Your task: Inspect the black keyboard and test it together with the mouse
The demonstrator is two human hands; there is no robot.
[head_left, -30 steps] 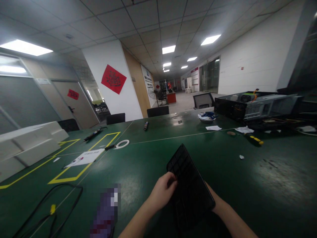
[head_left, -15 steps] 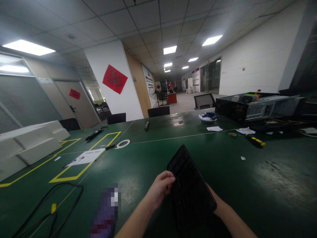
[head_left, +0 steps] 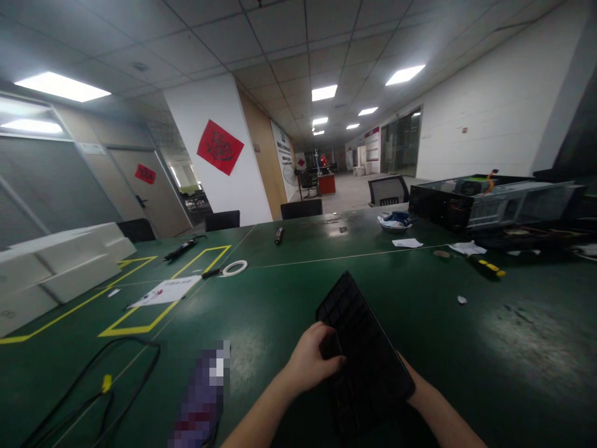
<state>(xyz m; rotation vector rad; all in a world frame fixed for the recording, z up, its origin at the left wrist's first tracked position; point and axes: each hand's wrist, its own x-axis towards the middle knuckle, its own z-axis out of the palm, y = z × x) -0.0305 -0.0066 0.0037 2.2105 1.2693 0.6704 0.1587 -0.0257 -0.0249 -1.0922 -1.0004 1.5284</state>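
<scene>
A black flat rectangular panel (head_left: 368,348) with a faint grid of sections stands tilted in front of me, over the green table; its exact kind I cannot make out. Behind its lower right edge my right hand (head_left: 415,382) holds it, the fingers hidden by the panel. At the panel's left edge is my left hand (head_left: 319,354), thumb and fingers apart, fingertips against the panel's surface. Below, the dark lower part of the panel blends into shadow.
To my left lie a blurred purple item (head_left: 199,398), a black cable (head_left: 156,358) and a paper sheet (head_left: 170,291). A white tape roll (head_left: 234,268) is farther off. At right are a yellow-black tool (head_left: 490,268) and an open computer case (head_left: 485,202).
My left thumb has come away from the fingers and now points across the panel; before, they were pinched at its edge. The panel has shifted slightly right. The view has turned slightly left.
</scene>
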